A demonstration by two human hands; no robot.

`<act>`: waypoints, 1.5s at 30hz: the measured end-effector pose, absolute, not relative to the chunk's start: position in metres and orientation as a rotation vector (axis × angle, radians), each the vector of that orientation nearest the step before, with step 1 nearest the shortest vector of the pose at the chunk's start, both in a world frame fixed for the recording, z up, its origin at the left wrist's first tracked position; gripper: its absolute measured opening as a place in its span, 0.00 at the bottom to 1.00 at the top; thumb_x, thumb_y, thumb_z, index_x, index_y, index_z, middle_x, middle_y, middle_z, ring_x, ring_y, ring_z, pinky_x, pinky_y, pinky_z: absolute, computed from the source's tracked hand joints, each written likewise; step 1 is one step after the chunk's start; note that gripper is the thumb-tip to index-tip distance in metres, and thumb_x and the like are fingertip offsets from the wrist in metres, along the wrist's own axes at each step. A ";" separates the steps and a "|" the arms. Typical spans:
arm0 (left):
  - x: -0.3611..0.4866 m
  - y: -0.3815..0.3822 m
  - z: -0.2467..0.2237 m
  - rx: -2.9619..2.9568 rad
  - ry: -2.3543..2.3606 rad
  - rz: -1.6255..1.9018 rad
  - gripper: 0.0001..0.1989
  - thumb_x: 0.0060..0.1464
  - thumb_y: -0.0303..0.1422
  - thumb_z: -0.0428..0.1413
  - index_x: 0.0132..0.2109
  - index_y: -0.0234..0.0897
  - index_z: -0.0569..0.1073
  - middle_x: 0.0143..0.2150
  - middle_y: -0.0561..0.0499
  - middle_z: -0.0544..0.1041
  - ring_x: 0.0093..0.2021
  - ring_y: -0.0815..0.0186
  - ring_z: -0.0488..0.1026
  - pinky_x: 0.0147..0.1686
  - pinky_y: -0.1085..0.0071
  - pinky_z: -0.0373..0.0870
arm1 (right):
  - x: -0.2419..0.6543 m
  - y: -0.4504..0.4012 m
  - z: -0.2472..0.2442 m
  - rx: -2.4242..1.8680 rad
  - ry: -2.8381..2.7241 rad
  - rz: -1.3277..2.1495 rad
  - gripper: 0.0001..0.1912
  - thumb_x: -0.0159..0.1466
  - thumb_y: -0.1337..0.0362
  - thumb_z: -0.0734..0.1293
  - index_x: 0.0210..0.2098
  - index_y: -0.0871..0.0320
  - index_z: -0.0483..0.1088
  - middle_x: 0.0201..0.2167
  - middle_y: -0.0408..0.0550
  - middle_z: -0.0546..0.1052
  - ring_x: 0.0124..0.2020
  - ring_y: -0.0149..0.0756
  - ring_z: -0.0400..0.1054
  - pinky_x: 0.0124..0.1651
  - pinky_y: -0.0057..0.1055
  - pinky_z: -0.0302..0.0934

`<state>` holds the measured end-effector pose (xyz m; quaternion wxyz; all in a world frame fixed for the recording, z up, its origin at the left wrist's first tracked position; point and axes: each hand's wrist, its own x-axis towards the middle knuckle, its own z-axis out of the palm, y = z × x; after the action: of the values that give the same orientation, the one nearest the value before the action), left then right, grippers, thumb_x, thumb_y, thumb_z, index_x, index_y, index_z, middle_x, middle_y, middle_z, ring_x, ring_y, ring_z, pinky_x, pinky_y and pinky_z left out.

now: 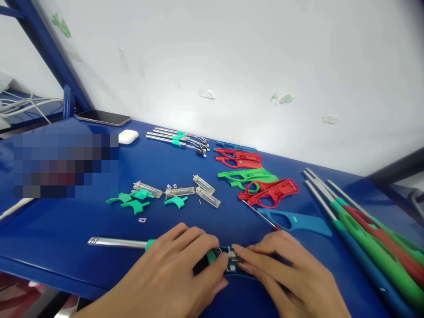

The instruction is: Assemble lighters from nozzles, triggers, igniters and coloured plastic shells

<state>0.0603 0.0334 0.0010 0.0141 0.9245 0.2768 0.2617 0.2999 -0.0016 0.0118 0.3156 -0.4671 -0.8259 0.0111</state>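
Observation:
A blue lighter body (243,274) lies at the front of the table, mostly hidden under both hands. From its left end a silver metal tube (119,242) with a green collar points left. My left hand (188,269) is closed over the body, its fingers near a green trigger piece (211,256) and thin wires. My right hand (285,269) pinches a small clear-and-dark part (234,256) at the middle of the body. Behind the hands lie green triggers (135,205) and clear fuel tanks (179,191).
Red half shells (273,193), green ones (247,175) and a blue one (298,221) lie behind my right hand, near a screwdriver (260,213). Several long lighters (374,238) fill the right side. Wired tubes (168,137), a phone (103,117) and a white case (128,137) lie at the back.

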 end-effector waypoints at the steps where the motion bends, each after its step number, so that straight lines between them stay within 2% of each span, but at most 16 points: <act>1: 0.060 0.033 0.002 2.875 0.865 0.809 0.18 0.79 0.36 0.43 0.49 0.41 0.78 0.43 0.54 0.81 0.39 0.62 0.78 0.44 0.61 0.74 | 0.300 -0.001 0.012 -1.229 -2.173 0.034 0.17 0.79 0.61 0.62 0.42 0.49 0.82 0.30 0.39 0.80 0.29 0.25 0.76 0.35 0.16 0.73; 7: 0.055 0.031 -0.001 2.893 0.849 0.776 0.18 0.78 0.36 0.43 0.49 0.42 0.77 0.45 0.53 0.80 0.39 0.62 0.77 0.39 0.62 0.73 | 0.299 -0.002 0.009 -1.237 -2.157 0.050 0.19 0.80 0.56 0.60 0.41 0.48 0.82 0.30 0.39 0.80 0.29 0.25 0.76 0.33 0.17 0.73; 11: 0.057 0.032 -0.003 2.904 0.849 0.754 0.19 0.79 0.36 0.42 0.48 0.41 0.77 0.42 0.53 0.79 0.38 0.62 0.76 0.39 0.62 0.73 | 0.301 -0.003 0.007 -1.215 -2.151 0.032 0.18 0.80 0.54 0.61 0.43 0.49 0.82 0.32 0.38 0.82 0.31 0.25 0.77 0.37 0.18 0.74; 16: 0.064 0.031 -0.002 2.939 0.848 0.824 0.16 0.78 0.33 0.45 0.46 0.38 0.78 0.38 0.53 0.78 0.38 0.61 0.75 0.41 0.62 0.75 | 0.302 -0.005 0.007 -1.194 -2.186 -0.062 0.15 0.79 0.60 0.63 0.42 0.52 0.81 0.35 0.38 0.84 0.32 0.28 0.78 0.42 0.22 0.75; 20: 0.064 0.028 -0.002 2.939 0.875 0.835 0.18 0.78 0.30 0.44 0.48 0.37 0.79 0.39 0.50 0.79 0.42 0.59 0.77 0.43 0.62 0.78 | 0.304 -0.008 0.005 -1.205 -2.204 -0.107 0.15 0.78 0.64 0.62 0.43 0.53 0.82 0.35 0.42 0.83 0.33 0.30 0.79 0.39 0.24 0.77; 25: 0.061 0.027 -0.001 2.881 0.841 0.831 0.15 0.77 0.30 0.46 0.50 0.36 0.79 0.42 0.49 0.80 0.39 0.61 0.77 0.39 0.66 0.80 | 0.308 -0.011 0.005 -1.199 -2.221 -0.092 0.15 0.78 0.66 0.62 0.47 0.53 0.82 0.37 0.45 0.83 0.34 0.31 0.79 0.38 0.23 0.77; 31: 0.063 0.027 -0.006 2.868 0.844 0.875 0.15 0.77 0.30 0.46 0.50 0.35 0.79 0.44 0.49 0.81 0.42 0.62 0.77 0.44 0.67 0.80 | 0.310 -0.009 0.006 -1.203 -2.220 -0.064 0.15 0.78 0.65 0.62 0.47 0.54 0.82 0.37 0.45 0.83 0.34 0.31 0.79 0.39 0.22 0.78; 40: 0.061 0.024 -0.005 2.921 0.887 0.818 0.13 0.76 0.31 0.48 0.49 0.38 0.78 0.47 0.49 0.81 0.46 0.59 0.76 0.49 0.60 0.76 | 0.310 -0.009 0.006 -1.190 -2.197 -0.050 0.17 0.78 0.66 0.61 0.46 0.55 0.83 0.36 0.45 0.84 0.33 0.31 0.79 0.39 0.22 0.78; 45: 0.061 0.025 -0.008 2.925 0.920 0.724 0.09 0.74 0.31 0.52 0.50 0.39 0.78 0.48 0.49 0.80 0.44 0.59 0.74 0.48 0.60 0.75 | 0.312 -0.009 0.009 -1.174 -2.185 -0.132 0.14 0.75 0.66 0.65 0.46 0.50 0.84 0.38 0.42 0.87 0.35 0.35 0.82 0.43 0.27 0.79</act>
<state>0.0607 0.0249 -0.0075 -0.0044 0.9284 0.2920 0.2298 0.3115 -0.0089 0.0090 0.3228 -0.4472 -0.8326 -0.0505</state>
